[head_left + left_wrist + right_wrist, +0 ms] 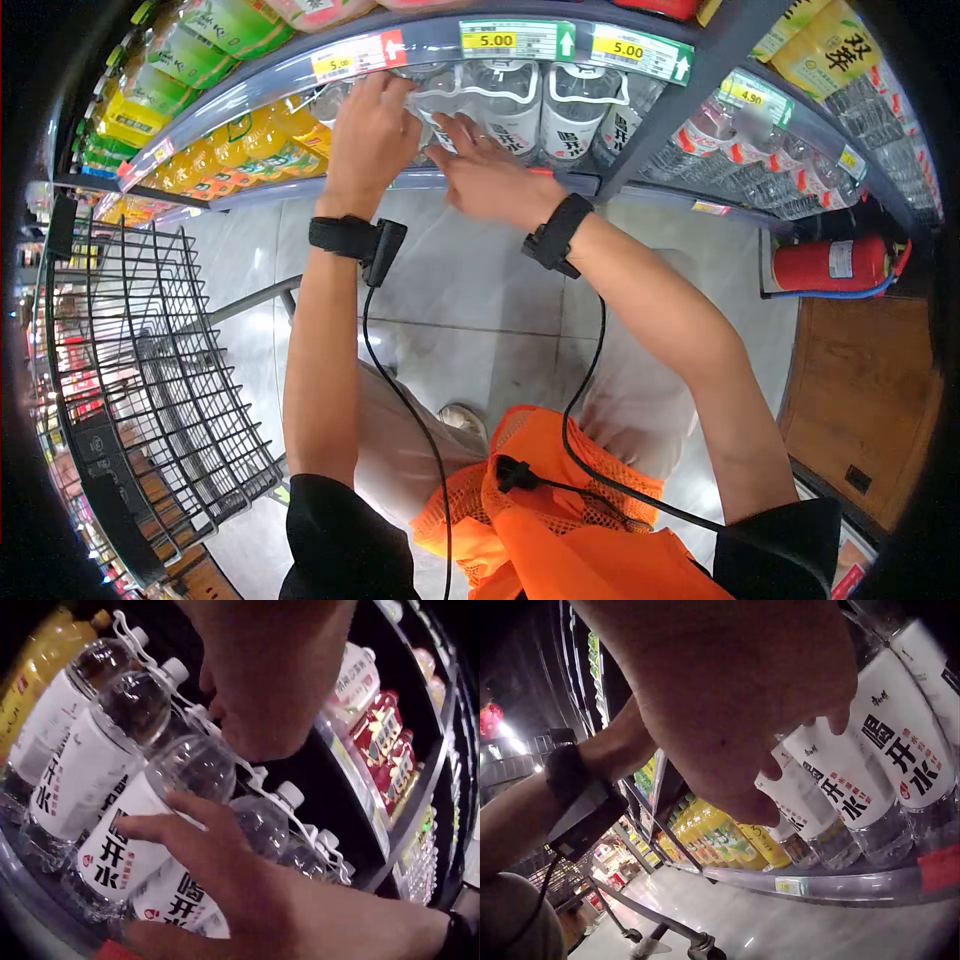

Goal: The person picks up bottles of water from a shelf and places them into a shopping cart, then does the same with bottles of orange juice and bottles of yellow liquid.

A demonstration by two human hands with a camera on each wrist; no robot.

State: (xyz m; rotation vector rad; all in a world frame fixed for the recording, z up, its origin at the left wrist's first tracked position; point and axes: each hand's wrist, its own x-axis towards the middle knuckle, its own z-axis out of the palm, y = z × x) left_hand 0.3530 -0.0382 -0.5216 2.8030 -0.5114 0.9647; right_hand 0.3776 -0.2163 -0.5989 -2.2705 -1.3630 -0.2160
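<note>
The shelf [270, 190] is full of water. My bottle [112, 855] stands at the front, tight among the others [60, 727]. My right hand [225, 877] wraps round its label. My left hand [370, 130] is up at its top; I cannot tell if it holds on. I should pull slow and straight so none tip.

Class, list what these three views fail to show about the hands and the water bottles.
Grip of the left hand: head view, fingertips lost among bottles; left wrist view, a blurred close-up.
Small print on the price tags: head view, too small.
Caps of the water bottles: right wrist view, behind the right hand.
</note>
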